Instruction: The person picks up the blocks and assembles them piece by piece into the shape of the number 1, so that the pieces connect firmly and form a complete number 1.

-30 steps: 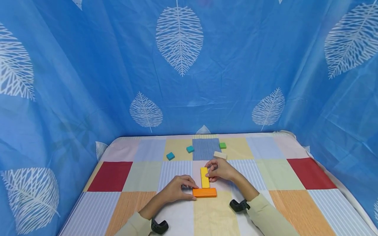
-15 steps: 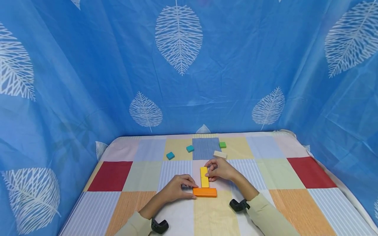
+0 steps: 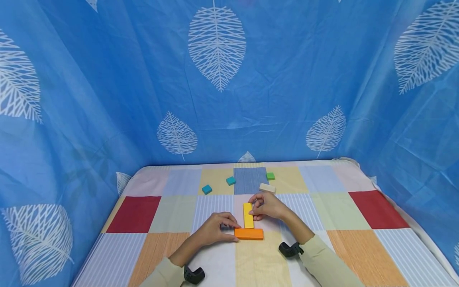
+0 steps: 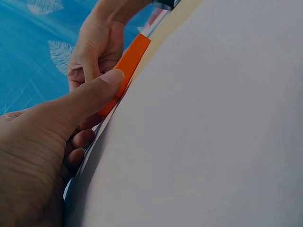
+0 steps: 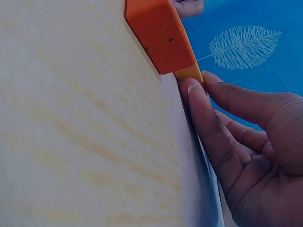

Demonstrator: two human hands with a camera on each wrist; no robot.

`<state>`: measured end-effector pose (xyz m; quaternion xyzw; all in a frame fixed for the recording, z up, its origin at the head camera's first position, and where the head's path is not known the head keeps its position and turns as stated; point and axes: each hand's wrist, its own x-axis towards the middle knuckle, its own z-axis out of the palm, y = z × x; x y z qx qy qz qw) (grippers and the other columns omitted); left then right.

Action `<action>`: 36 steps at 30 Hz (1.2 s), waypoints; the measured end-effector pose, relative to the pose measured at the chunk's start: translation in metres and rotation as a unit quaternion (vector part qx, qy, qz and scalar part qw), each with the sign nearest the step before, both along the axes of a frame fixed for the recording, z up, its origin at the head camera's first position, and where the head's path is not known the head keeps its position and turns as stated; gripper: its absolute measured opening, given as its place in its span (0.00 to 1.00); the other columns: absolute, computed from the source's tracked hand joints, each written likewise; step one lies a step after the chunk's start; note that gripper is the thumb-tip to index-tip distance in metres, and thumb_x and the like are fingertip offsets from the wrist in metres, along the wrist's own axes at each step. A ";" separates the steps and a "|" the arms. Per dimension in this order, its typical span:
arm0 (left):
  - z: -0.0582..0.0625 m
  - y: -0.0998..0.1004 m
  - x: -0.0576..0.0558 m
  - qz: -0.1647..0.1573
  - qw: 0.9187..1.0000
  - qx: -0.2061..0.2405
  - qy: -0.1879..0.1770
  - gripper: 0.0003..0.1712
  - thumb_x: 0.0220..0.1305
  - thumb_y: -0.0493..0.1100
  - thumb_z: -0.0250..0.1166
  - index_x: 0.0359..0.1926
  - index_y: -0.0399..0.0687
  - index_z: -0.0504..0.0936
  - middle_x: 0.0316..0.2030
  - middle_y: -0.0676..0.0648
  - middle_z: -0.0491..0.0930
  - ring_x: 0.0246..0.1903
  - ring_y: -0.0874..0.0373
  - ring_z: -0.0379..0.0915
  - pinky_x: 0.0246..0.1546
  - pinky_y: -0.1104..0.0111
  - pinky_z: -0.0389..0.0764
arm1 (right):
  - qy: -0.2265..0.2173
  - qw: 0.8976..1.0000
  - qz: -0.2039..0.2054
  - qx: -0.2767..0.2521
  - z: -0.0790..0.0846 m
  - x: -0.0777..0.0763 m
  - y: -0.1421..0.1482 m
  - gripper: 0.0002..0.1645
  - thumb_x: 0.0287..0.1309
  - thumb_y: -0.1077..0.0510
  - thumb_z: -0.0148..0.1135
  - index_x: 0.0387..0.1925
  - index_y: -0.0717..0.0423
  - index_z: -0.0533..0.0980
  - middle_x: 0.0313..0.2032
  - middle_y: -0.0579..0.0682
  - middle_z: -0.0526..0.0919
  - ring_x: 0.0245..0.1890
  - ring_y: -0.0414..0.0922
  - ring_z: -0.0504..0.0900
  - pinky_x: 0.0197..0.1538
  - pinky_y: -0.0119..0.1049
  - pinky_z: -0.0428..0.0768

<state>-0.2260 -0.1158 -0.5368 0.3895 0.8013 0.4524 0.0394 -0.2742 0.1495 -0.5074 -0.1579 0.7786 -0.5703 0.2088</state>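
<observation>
An orange rectangular block (image 3: 249,234) lies crosswise on the patchwork cloth. My left hand (image 3: 216,229) pinches its left end between thumb and fingers; in the left wrist view the thumb presses on the near face of the orange block (image 4: 134,56). A yellow rectangular block (image 3: 248,215) lies lengthwise behind it, its near end meeting the orange block's far side, so the two form an upside-down T. With thumb and bent fingers my right hand (image 3: 269,206) grips the yellow block's right side and far end. Only a sliver of the yellow block (image 5: 190,73) shows in the right wrist view.
Farther back lie a cream block (image 3: 267,188), a green block (image 3: 270,176) and two teal blocks, one nearer the middle (image 3: 231,181) and one farther left (image 3: 206,189). A blue leaf-patterned curtain (image 3: 272,87) stands behind the patchwork-covered table (image 3: 179,215).
</observation>
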 end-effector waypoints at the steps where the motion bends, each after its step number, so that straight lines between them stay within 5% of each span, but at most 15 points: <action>1: 0.000 0.000 0.000 -0.001 1.000 0.001 0.001 0.17 0.53 0.49 0.80 0.45 0.54 0.91 0.40 0.58 0.84 0.42 0.64 0.78 0.44 0.71 0.78 | 0.000 1.000 0.000 0.001 0.000 0.000 0.000 0.20 0.59 0.68 0.70 0.51 0.70 0.76 0.26 0.56 0.83 0.23 0.49 0.86 0.32 0.43 0.86; 36: -0.002 0.000 0.000 0.004 1.000 0.016 -0.009 0.16 0.51 0.49 0.81 0.43 0.54 0.91 0.39 0.57 0.85 0.41 0.64 0.78 0.45 0.69 0.79 | 0.001 1.000 -0.004 0.008 0.000 -0.001 -0.003 0.21 0.58 0.67 0.72 0.51 0.70 0.77 0.24 0.53 0.81 0.23 0.48 0.86 0.31 0.41 0.85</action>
